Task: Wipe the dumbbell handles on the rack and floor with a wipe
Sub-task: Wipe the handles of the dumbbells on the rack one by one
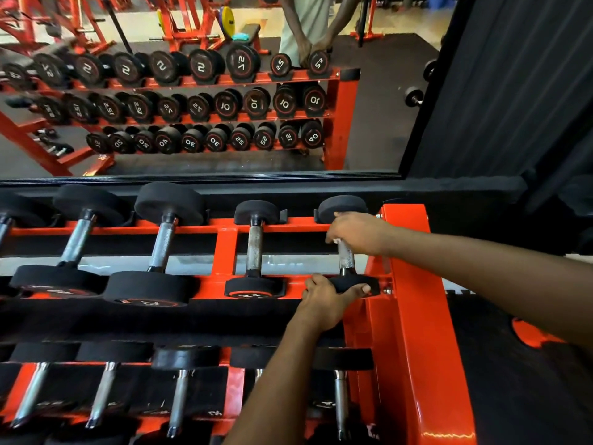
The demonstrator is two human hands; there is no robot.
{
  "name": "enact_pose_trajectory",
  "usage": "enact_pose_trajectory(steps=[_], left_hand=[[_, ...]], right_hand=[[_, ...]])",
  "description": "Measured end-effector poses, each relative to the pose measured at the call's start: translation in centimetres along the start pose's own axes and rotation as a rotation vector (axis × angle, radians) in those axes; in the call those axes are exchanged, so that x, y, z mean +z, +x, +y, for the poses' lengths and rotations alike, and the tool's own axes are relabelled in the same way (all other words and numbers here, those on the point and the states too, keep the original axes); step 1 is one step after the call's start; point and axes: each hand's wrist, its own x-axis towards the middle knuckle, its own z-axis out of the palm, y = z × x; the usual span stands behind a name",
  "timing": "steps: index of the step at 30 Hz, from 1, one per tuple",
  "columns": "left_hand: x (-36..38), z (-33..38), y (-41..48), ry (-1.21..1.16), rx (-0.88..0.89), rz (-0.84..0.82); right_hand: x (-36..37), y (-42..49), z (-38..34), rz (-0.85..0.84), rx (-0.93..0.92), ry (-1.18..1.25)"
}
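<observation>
On the top tier of the red rack [226, 252], two large dumbbells [163, 244] lie at the left with their knurled handles bare and a wide gap between them. Next, just right of the rack's middle strut, lies a small dumbbell [255, 248], free on both sides. The end dumbbell [346, 259] is the one in the hands. The left hand [324, 300] curls around its near head at the front rail. The right hand [356, 232] closes around the far part of its handle, against the far head. A small pale edge shows under the right fingers; I cannot tell if it is the wipe. Just right of this dumbbell stands the end post [414, 284], so little room is left there. The lower tier holds more dumbbells [179, 396].
</observation>
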Motion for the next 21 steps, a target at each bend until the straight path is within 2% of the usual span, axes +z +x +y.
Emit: enact_pose_trajectory(steps=[2, 4, 9, 13, 17, 21], left_hand=[[-0.1, -0.2, 0.1, 0.004, 0.009, -0.006], [0.0, -0.1, 0.2, 0.012, 0.011, 0.003], [0.0, 0.0, 0.0, 0.008, 0.004, 0.008], [-0.2, -0.1, 0.2, 0.005, 0.009, -0.016], [-0.1, 0.1, 0.0, 0.008, 0.018, -0.012], [0.0, -0.1, 0.1, 0.005, 0.015, -0.021]], right_hand=[[0.6, -0.5, -1.2, -0.087, -0.112, -0.062], [0.5, -1.5, -1.9, -0.194, -0.259, -0.026], [1.0, -1.7, 1.2, 0.236, -0.039, 0.098], [2.8, -3.7, 0.7, 0.194, -0.194, 0.153], [3.9, -2.8, 1.8, 0.312, 0.049, 0.334], [6.7, -2.1, -1.4, 0.513, 0.321, 0.655]])
